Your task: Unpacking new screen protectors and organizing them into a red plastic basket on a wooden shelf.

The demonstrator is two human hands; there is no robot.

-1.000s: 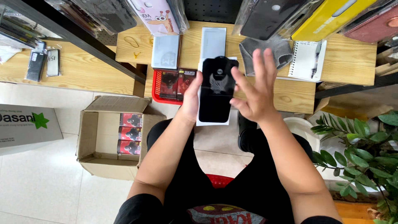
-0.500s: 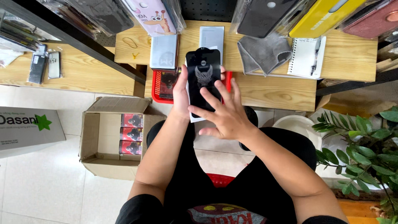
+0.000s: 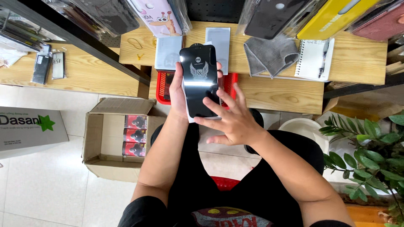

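Observation:
My left hand (image 3: 179,90) holds a flat black glossy package (image 3: 199,80) upright in front of me, fingers wrapped around its left edge. The package has a pale winged emblem near its top and a white backing showing at the bottom edge. My right hand (image 3: 231,117) is spread open against the lower right of the package, its fingertips touching the glossy face. Both hands hover above a red basket (image 3: 229,82) at the front edge of a wooden table (image 3: 273,90).
On the table lie two grey flat packs (image 3: 168,52), a grey cloth (image 3: 269,54) and a spiral notebook with a pen (image 3: 313,59). An open cardboard box (image 3: 115,138) with red-and-black packs stands on the floor at left. A plant (image 3: 370,147) stands at right.
The black package has risen toward the table and now faces me squarely. My right hand dropped from above the package to its lower right face, fingers spread.

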